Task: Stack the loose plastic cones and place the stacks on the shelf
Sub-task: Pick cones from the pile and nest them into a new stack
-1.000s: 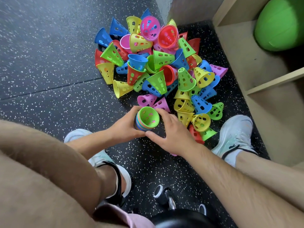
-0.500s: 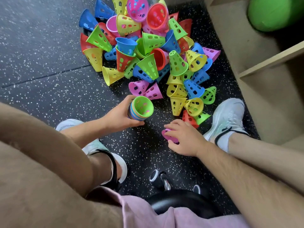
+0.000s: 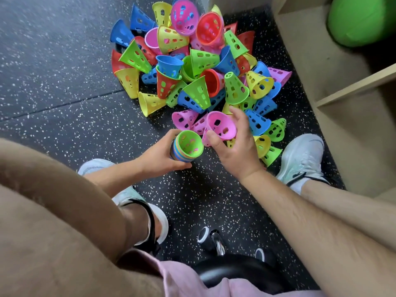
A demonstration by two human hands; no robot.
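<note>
- A person sits over a dark speckled floor [image 3: 64,108], looking down at both hands; the landmark here is the stack of nested cones [image 3: 186,147], wide mouths facing up, a green cone innermost.
- The left hand [image 3: 159,159] wraps its grip around the stack from the near-left side, grasping it.
- The right hand [image 3: 234,146], just right of the stack, has its grip clenched on a loose pink cone [image 3: 220,126], whose narrow end points down toward the stack and nearly touches its rim.
- Beyond the stack lies a large heap of loose cones [image 3: 192,67] in many colours.
- To the far right of the stack stands a wooden shelf [image 3: 351,86], with a green ball [image 3: 362,18] in its upper bay.
- To do this step well, probably line up the pink cone's narrow end over the green mouth, then press straight down while the left hand steadies the stack.
- A tilted entry may jam the rims, so seat it evenly.
</note>
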